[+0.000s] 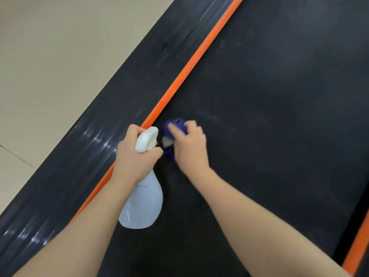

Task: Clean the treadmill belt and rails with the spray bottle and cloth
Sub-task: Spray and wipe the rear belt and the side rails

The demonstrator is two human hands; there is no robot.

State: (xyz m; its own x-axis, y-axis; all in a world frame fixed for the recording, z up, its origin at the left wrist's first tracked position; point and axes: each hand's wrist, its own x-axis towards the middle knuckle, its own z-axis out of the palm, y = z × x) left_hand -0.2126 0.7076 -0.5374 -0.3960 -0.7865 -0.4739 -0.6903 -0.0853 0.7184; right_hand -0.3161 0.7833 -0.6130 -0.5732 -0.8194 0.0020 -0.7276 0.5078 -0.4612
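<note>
The black treadmill belt [269,116] fills most of the head view. An orange strip [191,62] runs along its left edge, with the dark ribbed left rail [111,108] beside it. My left hand [135,156] grips the neck of a pale blue spray bottle [143,204] with a white trigger head, held above the belt near the orange strip. My right hand [189,144] holds a bunched blue cloth [176,126] and presses it on the belt just right of the strip. The hand is motion-blurred.
Beige tiled floor [60,56] lies to the left of the rail. A second orange strip [357,248] shows at the bottom right edge of the belt.
</note>
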